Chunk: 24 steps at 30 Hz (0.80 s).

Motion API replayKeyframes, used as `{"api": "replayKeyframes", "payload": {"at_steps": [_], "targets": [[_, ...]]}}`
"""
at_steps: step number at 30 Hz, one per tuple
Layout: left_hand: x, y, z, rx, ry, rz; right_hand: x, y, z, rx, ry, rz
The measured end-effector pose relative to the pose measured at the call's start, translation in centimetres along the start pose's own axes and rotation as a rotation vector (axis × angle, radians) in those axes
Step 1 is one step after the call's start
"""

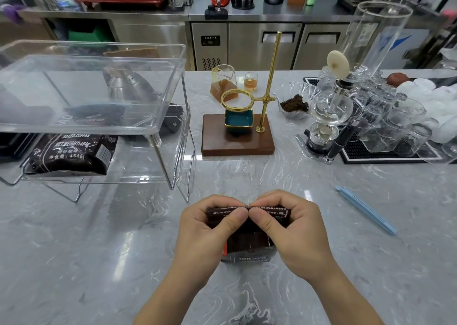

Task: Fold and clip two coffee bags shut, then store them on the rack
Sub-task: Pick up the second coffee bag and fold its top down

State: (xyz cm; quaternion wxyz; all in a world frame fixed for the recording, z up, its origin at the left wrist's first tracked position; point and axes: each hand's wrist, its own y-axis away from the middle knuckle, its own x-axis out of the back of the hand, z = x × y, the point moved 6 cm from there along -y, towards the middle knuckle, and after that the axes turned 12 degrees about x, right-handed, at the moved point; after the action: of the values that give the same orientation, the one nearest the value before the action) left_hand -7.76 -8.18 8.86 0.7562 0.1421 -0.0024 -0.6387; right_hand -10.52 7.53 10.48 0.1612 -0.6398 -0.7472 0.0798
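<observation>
Both hands, left hand (210, 228) and right hand (291, 228), pinch the folded top of the dark brown foil coffee bag (247, 248) standing at lower centre. Folding seems underway; next the long pale blue plastic clip (366, 209), lying at right, must be picked. Another bag (71, 154) already lies in the clear acrylic rack (158, 127), left.

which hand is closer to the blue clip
Right. The right hand is on the bag, with the blue clip off to its right; the left hand is further left.
</observation>
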Motion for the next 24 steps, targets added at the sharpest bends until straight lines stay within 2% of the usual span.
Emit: {"api": "replayKeyframes", "payload": {"at_steps": [12, 19, 24], "targets": [[-0.3, 0.0, -0.2, -0.104, 0.017, 0.095, -0.3, 0.2, 0.4, 0.072, 0.001, 0.083], [-0.2, -0.2, -0.6, -0.059, 0.118, 0.112, -0.2, 0.1, 1.2, 0.045, -0.058, 0.135], [0.0, -0.6, -1.0, -0.035, 0.115, 0.113, -0.2, -0.3, 1.5, 0.04, -0.128, 0.094]]}}
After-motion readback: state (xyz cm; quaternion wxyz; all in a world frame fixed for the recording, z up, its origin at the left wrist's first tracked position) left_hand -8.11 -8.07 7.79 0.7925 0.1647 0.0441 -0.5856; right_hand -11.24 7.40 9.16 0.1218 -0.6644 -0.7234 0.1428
